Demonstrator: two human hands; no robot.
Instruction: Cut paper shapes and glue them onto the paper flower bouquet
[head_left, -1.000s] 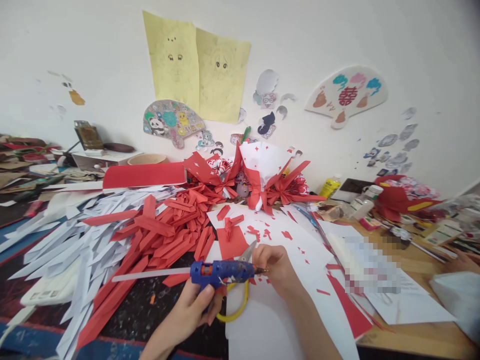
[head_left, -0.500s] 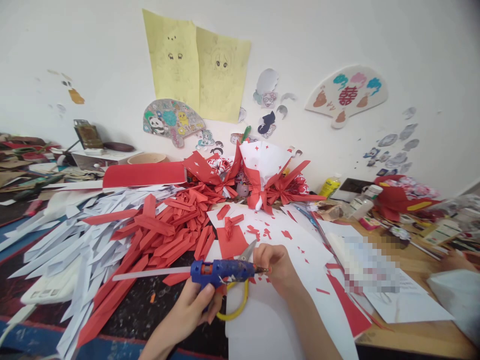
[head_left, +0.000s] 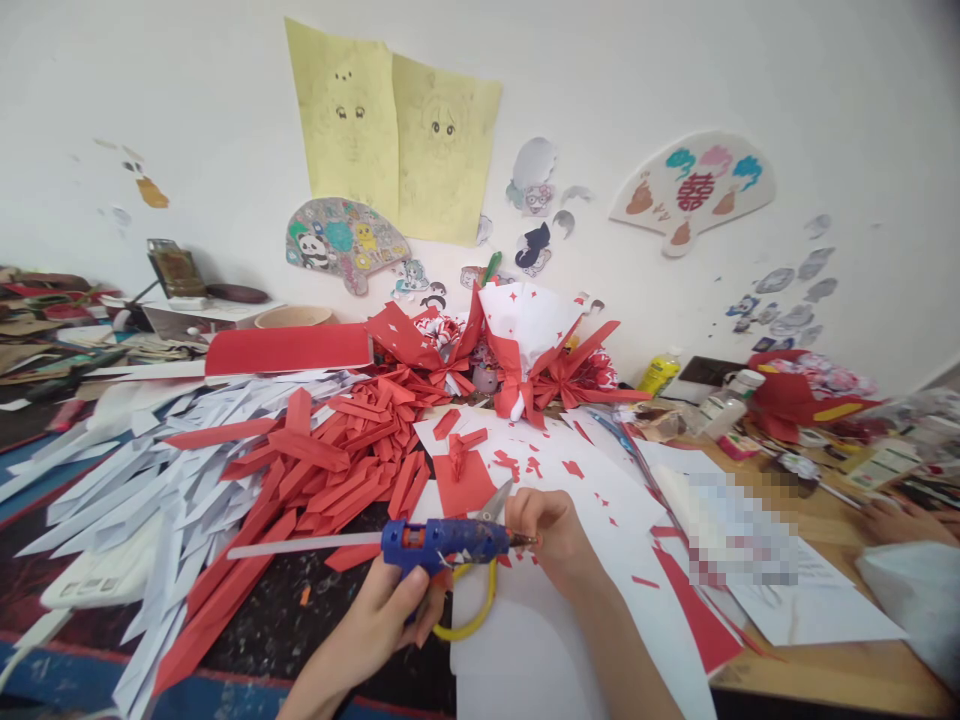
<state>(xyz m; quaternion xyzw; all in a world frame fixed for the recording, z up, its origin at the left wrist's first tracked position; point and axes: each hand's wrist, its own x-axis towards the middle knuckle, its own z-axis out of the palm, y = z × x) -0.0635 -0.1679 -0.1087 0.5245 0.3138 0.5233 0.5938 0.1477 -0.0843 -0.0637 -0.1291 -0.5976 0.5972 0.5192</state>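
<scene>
My left hand [head_left: 401,610] is wrapped round the handle of a blue glue gun [head_left: 442,543], held level with its nozzle to the right. A whitish glue stick [head_left: 304,546] juts from its back end. Right at the nozzle tip, the fingers of my right hand [head_left: 551,535] are pinched together; what they hold is hidden. Below and behind the gun lie scissors with yellow handles [head_left: 480,615], blades partly covered by the gun. A red paper square [head_left: 465,485] with a small folded red piece [head_left: 457,455] rests on the white paper [head_left: 592,610] beyond my hands.
Piles of folded red paper strips [head_left: 352,450] and white strips [head_left: 217,430] spread to the left, beside a white power strip [head_left: 112,570]. Red and white paper bouquets [head_left: 525,340] stand against the wall. Another person's hand [head_left: 900,522] shows at the right edge, near a white bag [head_left: 915,590].
My hands and the glue gun are practically still. At the right edge, the other person's hand has come slightly further left into view.
</scene>
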